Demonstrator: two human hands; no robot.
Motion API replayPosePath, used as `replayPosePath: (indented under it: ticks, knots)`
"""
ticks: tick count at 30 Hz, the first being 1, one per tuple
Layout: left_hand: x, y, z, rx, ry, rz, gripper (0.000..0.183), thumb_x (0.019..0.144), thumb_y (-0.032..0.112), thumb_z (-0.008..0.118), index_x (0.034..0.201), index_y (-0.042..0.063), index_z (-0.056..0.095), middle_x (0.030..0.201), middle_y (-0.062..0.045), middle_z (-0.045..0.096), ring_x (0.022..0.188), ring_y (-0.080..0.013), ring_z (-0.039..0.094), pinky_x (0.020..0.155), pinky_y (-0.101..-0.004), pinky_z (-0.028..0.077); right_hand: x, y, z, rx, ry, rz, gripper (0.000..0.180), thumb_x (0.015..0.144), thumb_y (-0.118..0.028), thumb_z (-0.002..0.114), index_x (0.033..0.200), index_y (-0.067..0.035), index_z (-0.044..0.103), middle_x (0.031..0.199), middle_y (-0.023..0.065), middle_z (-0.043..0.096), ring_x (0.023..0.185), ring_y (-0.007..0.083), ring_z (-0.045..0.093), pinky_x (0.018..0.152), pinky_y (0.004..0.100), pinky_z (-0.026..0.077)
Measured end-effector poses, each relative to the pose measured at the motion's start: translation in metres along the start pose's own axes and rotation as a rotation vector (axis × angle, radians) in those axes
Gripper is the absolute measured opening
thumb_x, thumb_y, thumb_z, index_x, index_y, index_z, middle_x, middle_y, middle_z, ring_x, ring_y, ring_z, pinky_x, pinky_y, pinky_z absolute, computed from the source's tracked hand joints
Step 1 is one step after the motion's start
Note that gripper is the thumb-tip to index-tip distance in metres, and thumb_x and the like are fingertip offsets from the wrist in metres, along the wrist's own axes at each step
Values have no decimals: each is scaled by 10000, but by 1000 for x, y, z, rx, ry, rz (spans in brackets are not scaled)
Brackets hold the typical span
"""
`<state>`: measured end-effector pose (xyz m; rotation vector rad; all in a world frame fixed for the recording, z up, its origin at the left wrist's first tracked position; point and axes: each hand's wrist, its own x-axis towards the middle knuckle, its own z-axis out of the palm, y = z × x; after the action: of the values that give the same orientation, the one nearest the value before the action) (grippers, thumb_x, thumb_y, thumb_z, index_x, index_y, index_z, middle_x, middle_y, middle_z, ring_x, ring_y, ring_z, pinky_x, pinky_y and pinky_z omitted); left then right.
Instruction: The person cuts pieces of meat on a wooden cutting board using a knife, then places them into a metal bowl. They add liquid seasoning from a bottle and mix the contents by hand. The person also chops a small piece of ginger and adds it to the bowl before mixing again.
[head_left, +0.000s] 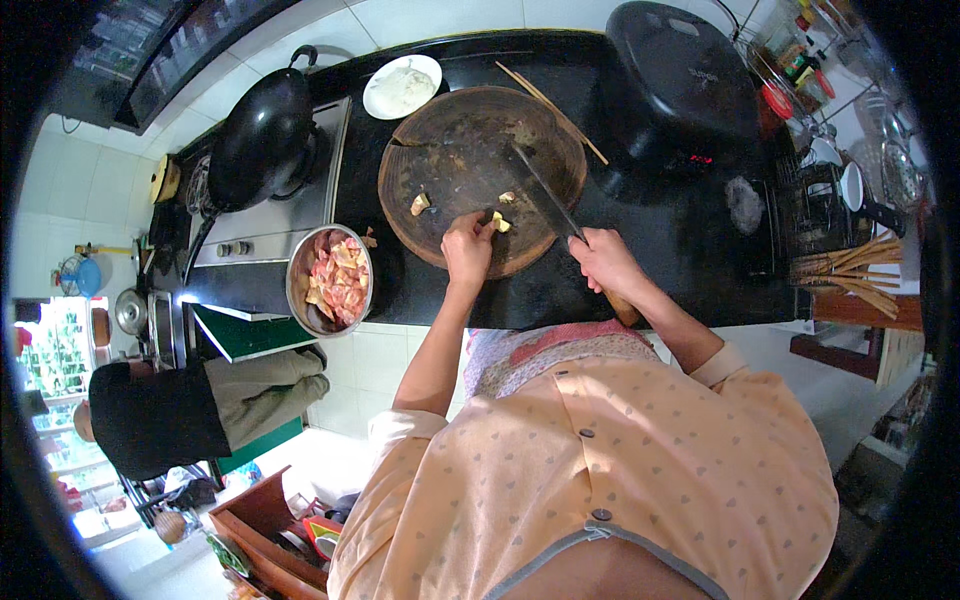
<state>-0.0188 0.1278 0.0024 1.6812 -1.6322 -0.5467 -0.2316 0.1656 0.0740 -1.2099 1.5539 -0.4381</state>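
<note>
A round wooden chopping block with a crack at its upper left lies before me. At its front edge, the fingertips of my left hand pinch a small yellow piece of what looks like ginger. My right hand grips a cleaver by its wooden handle. The blade, seen nearly edge-on, slants over the right part of the block, apart from my left fingers. Two more small pieces lie on the wood: one just beyond the pinched piece, another toward the left.
A metal bowl of raw cut meat stands left, near the counter edge. Behind the block are a white plate with white food and chopsticks. A black wok rests on the stove; a rice cooker stands right. Another person is at lower left.
</note>
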Motion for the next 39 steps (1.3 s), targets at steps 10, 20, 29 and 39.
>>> replayPosePath:
  ticks: [10,20,29,39]
  knots:
    - [-2,-3,9,114,-8,263,278,648,66,718,903,40,611,862,-140,572,803,-342,573,680,-401,466,-1,0,1,-159,6,-109,334,873,-268,447,753,28,547,491,126,537,375,222,551,362,338,469]
    - [8,-17,11,26,-28,253,243,665,59,717,869,23,591,827,-129,560,696,-284,577,624,-367,467,-3,-5,10,-126,68,-62,338,871,-270,460,753,34,552,505,155,547,383,239,559,373,351,466]
    - [2,-10,-11,-140,-7,204,278,656,9,694,910,17,582,834,-141,545,712,-322,564,624,-387,458,-22,-11,20,-146,54,-124,308,899,-238,478,723,12,509,502,68,500,380,145,514,366,285,422]
    - [-8,-24,-26,-136,115,259,150,687,-14,652,820,16,591,823,-128,582,767,-309,576,674,-366,467,-17,-19,35,-258,11,-109,306,856,-266,504,751,15,566,619,236,561,582,398,579,554,458,466]
